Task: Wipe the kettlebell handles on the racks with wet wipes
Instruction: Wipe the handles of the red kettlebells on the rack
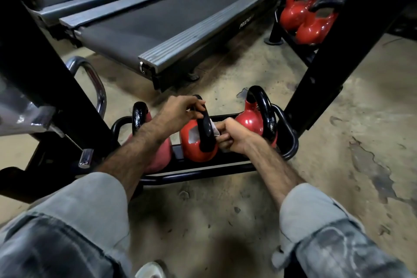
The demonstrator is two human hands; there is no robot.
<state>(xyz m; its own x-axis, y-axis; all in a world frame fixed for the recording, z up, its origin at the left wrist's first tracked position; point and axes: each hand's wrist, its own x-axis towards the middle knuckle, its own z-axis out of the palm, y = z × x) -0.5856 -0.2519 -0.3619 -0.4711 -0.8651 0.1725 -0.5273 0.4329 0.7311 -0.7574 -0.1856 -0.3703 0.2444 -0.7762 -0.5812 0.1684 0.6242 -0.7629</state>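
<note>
Nearest the camera, two rolled grey sleeves [94,205] are framing bare concrete floor [203,221], stained and cracked, which is lying open between the person and the low rack [194,176].

The low rack is a black tube frame sitting on the floor, and three red kettlebells are resting in it side by side. The left hand [178,113] is curling over the top of the middle kettlebell's black handle [205,133], fingers wrapped round it. The right hand [232,137] is closing into a fist just beside that handle's right leg, pinching a white wet wipe [214,128] against it. A pale patch on the middle kettlebell [196,149] is showing, too blurred to read. The left kettlebell [158,153] is partly hiding behind the left forearm; the right kettlebell [252,119] is standing close to the rack's rounded end, its handle touching the frame.

Black uprights are rising at both sides of the low rack, narrowing the room there; open floor is stretching away to the right.

Farther off, two treadmills are lying parallel, the nearer treadmill [171,20] carrying side lettering that is reading "PRO" and then blurring out. At far right, a second rack [293,40] is holding two more red kettlebells [313,25] pressed together.
</note>
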